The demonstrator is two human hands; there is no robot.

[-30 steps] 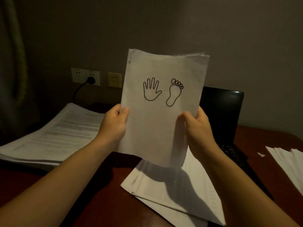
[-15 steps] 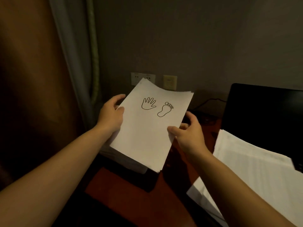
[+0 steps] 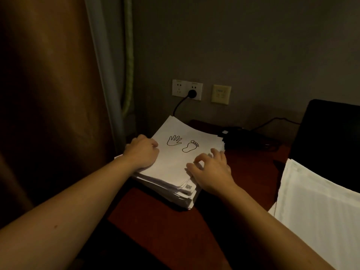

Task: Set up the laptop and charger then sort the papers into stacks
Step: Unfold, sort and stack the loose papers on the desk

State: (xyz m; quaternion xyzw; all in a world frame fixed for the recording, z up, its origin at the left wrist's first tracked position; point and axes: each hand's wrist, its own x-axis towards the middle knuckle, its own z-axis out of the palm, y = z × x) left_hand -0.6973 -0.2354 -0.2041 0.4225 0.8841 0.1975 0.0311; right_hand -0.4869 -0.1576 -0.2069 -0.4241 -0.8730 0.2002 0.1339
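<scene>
The stack of papers [image 3: 175, 193] lies at the far left corner of the bench [image 3: 165, 230], straight ahead of both hands and touched by both. Its long axis runs away from the person and slants to the right toward the back. A top sheet [image 3: 175, 164] printed with the outlines of a hand and a foot is laid on it, slightly askew over the ragged layers beneath.

The left hand [image 3: 143, 152] is set on the left long edge with its fingers curled. Whether the edge is gripped or only pressed cannot be told, as the fingertips are hidden. The right hand [image 3: 211, 168] is placed at the right long edge by the near corner. Its fingers are arched and spread, the tips rest on the paper, and nothing is pinched. Both hands are equally near, one to each long side, so a squaring of the edges from both sides is judged the likely step.

The bench is of dark reddish wood and dimly lit. A second pile of papers [image 3: 315, 221] is seen well apart at the right, in front of the laptop [image 3: 329, 145], whose dark screen stands upright. The charger [image 3: 239, 137] lies just behind the stack. A plug [image 3: 191, 93] is seated in the wall socket [image 3: 178, 88], so the setting-up is judged done. A brown curtain [image 3: 48, 94] hangs at the left against a grey wall [image 3: 253, 45].
</scene>
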